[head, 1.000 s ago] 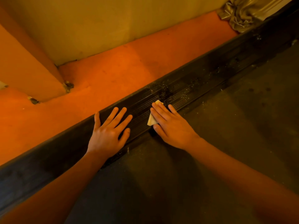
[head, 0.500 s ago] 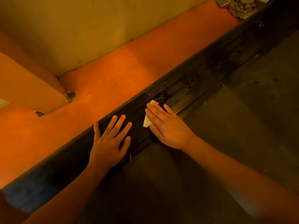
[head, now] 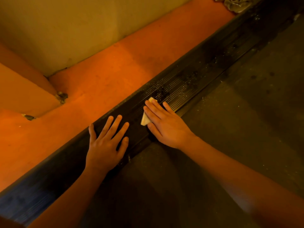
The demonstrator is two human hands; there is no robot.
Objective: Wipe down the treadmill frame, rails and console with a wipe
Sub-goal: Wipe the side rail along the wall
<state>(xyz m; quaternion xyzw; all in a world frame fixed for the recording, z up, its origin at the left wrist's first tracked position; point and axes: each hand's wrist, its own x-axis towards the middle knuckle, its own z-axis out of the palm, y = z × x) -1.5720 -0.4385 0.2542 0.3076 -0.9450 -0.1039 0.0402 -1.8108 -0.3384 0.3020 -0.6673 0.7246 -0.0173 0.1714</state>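
Note:
A dark ribbed treadmill side rail (head: 205,69) runs diagonally from lower left to upper right, dusty with pale specks. My right hand (head: 166,124) lies flat on it, pressing a small folded pale wipe (head: 145,118) under the fingers; only the wipe's left edge and tip show. My left hand (head: 105,142) rests flat on the rail beside it, fingers spread, holding nothing. The dark treadmill belt (head: 238,129) lies to the right of the rail.
An orange floor (head: 115,76) runs along the rail's far side, bounded by a yellowish wall (head: 82,30) and a jutting wall corner (head: 24,92). Crumpled grey cloth (head: 236,4) lies at the top right, next to the rail.
The view has shifted a little; both hands stay flat on the rail, the right one with the wipe sliding slightly toward the left hand.

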